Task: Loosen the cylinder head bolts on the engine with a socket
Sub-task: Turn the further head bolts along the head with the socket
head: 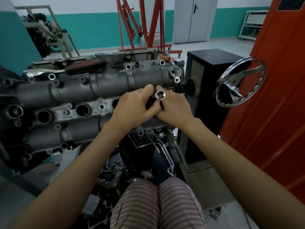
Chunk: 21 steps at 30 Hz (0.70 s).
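Both hands round socket, over engine.

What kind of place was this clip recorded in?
Most likely an automotive training workshop. An engine sits on a stand with a chrome handwheel, a red engine hoist stands behind it, and both hands hold a socket over the engine.

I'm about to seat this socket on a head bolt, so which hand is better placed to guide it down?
Probably the right hand: the socket sits at its fingers, open end facing up. The left hand grips something beside it, largely hidden.
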Each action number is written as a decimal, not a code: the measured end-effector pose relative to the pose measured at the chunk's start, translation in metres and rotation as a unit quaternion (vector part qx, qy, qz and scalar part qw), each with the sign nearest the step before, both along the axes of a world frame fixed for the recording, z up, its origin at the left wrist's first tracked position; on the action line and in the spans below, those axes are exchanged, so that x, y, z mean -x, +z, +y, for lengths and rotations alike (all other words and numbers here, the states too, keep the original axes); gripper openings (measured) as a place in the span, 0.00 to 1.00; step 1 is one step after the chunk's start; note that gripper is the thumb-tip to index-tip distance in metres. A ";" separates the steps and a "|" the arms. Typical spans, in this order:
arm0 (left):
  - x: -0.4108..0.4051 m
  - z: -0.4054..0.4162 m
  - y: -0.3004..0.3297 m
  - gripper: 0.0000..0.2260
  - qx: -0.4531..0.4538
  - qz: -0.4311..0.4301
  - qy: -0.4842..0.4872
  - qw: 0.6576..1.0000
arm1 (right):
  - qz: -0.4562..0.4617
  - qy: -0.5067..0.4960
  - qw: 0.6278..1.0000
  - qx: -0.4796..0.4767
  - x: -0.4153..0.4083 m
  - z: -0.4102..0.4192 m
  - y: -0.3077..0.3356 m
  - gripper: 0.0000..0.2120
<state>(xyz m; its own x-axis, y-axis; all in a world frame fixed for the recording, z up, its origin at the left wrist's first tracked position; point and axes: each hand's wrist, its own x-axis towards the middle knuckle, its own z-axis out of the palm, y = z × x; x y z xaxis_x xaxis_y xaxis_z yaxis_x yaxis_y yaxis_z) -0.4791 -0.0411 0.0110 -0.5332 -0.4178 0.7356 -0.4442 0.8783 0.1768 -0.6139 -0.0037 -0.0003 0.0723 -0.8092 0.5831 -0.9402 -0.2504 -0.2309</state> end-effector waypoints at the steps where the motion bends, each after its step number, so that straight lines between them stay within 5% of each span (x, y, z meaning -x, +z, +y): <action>1: 0.000 -0.001 -0.001 0.11 0.002 0.000 0.002 1.000 | 0.000 -0.007 1.000 -0.002 0.000 -0.001 0.000 0.10; 15: -0.001 -0.004 -0.002 0.24 -0.007 0.003 -0.007 1.000 | 0.007 0.001 0.998 0.062 -0.002 0.002 0.000 0.14; 21: -0.001 0.000 0.000 0.10 0.004 0.002 -0.008 1.000 | 0.018 -0.001 1.000 0.022 0.002 -0.002 -0.002 0.12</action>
<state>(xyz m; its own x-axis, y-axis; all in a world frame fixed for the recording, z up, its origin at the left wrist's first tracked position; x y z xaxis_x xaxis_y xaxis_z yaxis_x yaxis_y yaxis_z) -0.4782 -0.0413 0.0109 -0.5371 -0.4035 0.7408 -0.4291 0.8868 0.1719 -0.6154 -0.0059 -0.0021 0.0921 -0.7831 0.6150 -0.9481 -0.2577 -0.1861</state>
